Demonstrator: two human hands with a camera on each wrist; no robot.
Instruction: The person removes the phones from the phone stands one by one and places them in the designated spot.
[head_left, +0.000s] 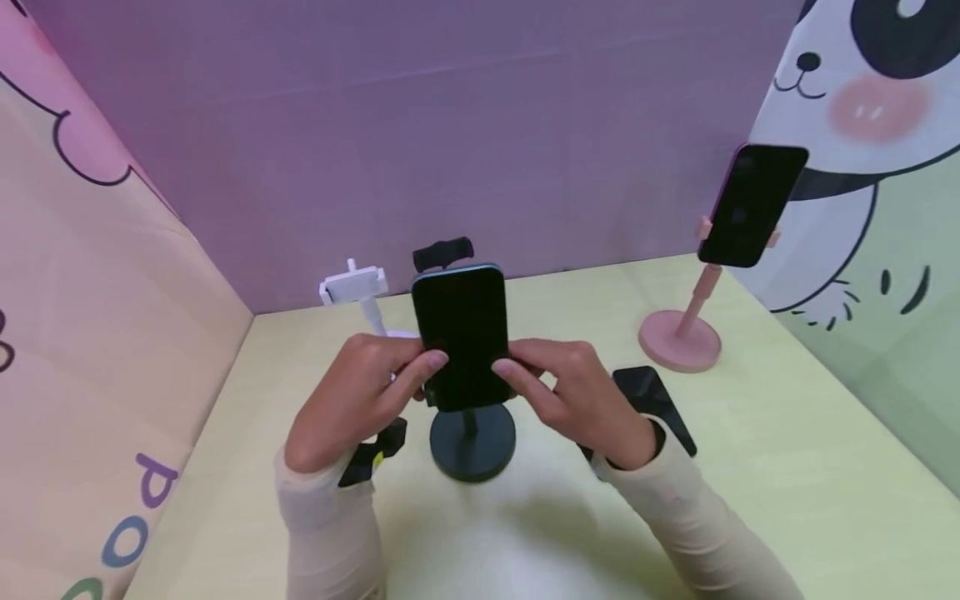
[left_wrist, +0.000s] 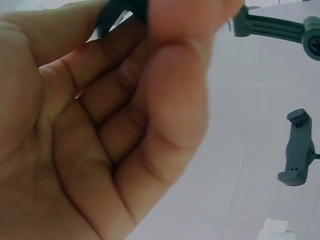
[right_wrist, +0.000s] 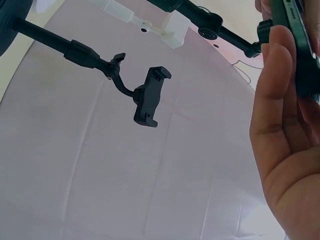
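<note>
A smartphone (head_left: 463,333) with a dark screen stands nearly upright above a black phone stand (head_left: 472,454). My left hand (head_left: 367,387) pinches its lower left edge, thumb on the front and fingers behind. Its lower right edge is gripped the same way by my right hand (head_left: 581,392). In the right wrist view the stand's jointed arm (right_wrist: 232,40) reaches up to the back of the phone (right_wrist: 306,65). The holder behind the phone is mostly hidden by the hands and the phone; I cannot tell whether it clamps the phone.
Farther back is a second black holder (head_left: 442,253) with nothing in it, beside a white phone stand (head_left: 354,287). At the right, a pink stand (head_left: 681,342) carries another phone (head_left: 753,204). One more dark phone (head_left: 656,400) lies on the table (head_left: 802,475), partly behind my right wrist.
</note>
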